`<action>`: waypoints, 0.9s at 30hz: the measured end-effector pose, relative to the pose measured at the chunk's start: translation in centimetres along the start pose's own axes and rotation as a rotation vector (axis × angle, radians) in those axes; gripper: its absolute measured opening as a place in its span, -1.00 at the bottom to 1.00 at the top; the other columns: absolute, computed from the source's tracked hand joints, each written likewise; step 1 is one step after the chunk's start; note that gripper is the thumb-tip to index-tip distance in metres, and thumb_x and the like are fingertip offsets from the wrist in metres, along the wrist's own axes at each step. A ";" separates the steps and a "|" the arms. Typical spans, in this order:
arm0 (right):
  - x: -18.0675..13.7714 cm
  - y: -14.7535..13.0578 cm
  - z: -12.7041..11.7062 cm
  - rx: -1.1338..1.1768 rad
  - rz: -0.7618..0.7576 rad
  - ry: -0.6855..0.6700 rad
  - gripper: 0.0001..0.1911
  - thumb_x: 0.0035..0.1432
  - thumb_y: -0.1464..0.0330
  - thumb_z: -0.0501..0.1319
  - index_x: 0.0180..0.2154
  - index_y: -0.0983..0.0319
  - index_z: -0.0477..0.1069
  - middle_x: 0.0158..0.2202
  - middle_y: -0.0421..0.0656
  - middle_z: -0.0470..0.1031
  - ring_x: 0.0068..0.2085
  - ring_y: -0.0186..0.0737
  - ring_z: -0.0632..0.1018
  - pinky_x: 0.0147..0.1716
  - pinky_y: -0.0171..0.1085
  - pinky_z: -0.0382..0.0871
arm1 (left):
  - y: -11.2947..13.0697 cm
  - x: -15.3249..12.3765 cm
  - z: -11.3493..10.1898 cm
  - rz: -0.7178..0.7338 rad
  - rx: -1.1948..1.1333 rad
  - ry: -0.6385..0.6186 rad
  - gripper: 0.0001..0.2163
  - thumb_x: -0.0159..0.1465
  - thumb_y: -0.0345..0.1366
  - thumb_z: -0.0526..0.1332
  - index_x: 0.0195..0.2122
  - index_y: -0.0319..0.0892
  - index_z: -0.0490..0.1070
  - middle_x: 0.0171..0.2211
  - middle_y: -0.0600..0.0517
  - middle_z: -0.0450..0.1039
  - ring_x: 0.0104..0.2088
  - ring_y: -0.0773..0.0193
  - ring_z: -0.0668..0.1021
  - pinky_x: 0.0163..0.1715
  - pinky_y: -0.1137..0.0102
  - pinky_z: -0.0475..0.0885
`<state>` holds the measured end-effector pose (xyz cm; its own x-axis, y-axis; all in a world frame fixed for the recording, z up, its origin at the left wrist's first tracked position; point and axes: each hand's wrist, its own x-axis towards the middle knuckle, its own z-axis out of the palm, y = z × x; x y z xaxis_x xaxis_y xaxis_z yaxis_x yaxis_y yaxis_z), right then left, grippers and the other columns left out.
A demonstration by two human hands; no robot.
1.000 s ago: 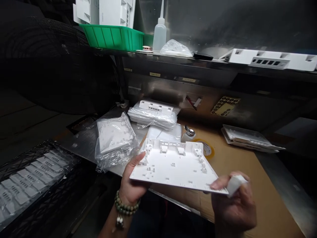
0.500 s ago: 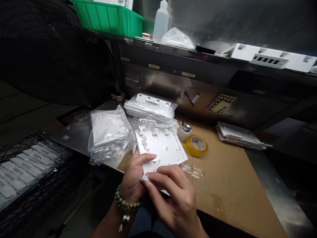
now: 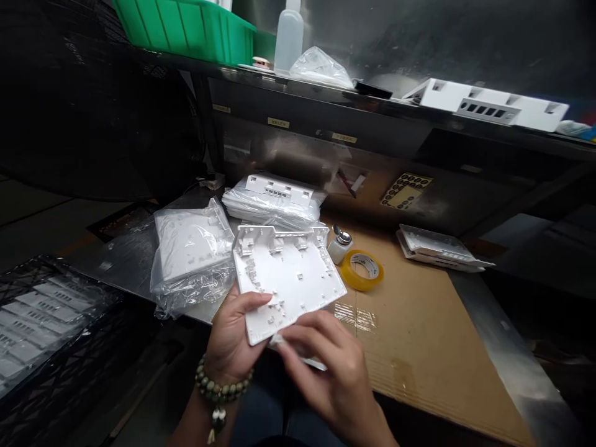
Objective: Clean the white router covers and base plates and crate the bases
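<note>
Since a second ago, right hand (image 3: 326,366) has crossed from the panel's right corner to its near left corner; white panel (image 3: 288,279) now sits lower and turned, ribbed side up. Far left: black crate (image 3: 28,372), lined with clear film, rows of white parts inside. Above it on the shelf, green bin (image 3: 186,28). Next over, bagged panel (image 3: 190,248) lies on the steel bench, just beside the held piece. Left hand (image 3: 233,338), bead bracelet (image 3: 218,388) at the wrist, is clamped on the panel's near left edge, thumb on top, fingers beneath. Panel is held above the bench's front edge, tilted, far edge up against the stack of bagged panels (image 3: 274,202) behind it. Squeeze bottle (image 3: 288,37) stands on the shelf above. Right hand's fingers are closed together on a small white pad (image 3: 275,339), pressed at the panel's near corner; this hand hides part of the near edge. Right of the panel, close by: capped bottle (image 3: 339,243), then yellow tape roll (image 3: 362,270), both on the cardboard sheet (image 3: 419,335). Further right, flat stack (image 3: 437,248); white housing (image 3: 488,105) on the shelf.
</note>
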<state>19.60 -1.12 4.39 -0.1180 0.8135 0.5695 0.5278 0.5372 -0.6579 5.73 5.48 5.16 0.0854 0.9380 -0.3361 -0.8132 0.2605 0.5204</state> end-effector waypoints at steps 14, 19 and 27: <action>-2.3 6.1 -5.6 -0.167 0.250 0.441 -0.88 0.32 0.45 0.30 -0.13 0.14 0.58 -0.21 -0.21 0.48 -0.26 -0.34 0.48 -0.24 -0.35 0.41 | 3.1 1.2 -6.7 0.045 0.110 0.043 0.08 -0.13 -0.64 0.10 0.46 0.23 0.02 -0.04 0.20 0.66 0.19 0.02 0.53 0.34 -0.17 0.13; -2.4 6.0 -5.4 -0.154 0.223 0.383 -0.86 0.32 0.46 0.30 -0.11 0.15 0.57 -0.21 -0.20 0.48 -0.27 -0.35 0.49 -0.26 -0.35 0.42 | 3.4 2.1 -9.7 -0.076 0.143 -0.058 0.01 -0.03 -0.60 0.16 0.46 0.21 0.02 -0.03 0.17 0.66 0.26 -0.04 0.45 0.31 -0.20 0.17; -2.3 9.4 -7.2 -0.229 0.244 0.365 -0.92 0.33 0.41 0.31 -0.16 0.17 0.59 -0.24 -0.19 0.50 -0.29 -0.33 0.50 -0.28 -0.32 0.39 | 3.7 2.8 -13.4 -0.177 0.109 0.070 0.05 -0.06 -0.59 0.24 0.44 0.34 0.03 0.02 0.22 0.63 0.30 -0.10 0.40 0.23 -0.14 0.34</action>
<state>30.90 0.45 0.41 0.3130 0.7564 0.5744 0.6796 0.2442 -0.6918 -4.81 5.97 -4.37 0.1775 0.8583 -0.4815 -0.7220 0.4460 0.5290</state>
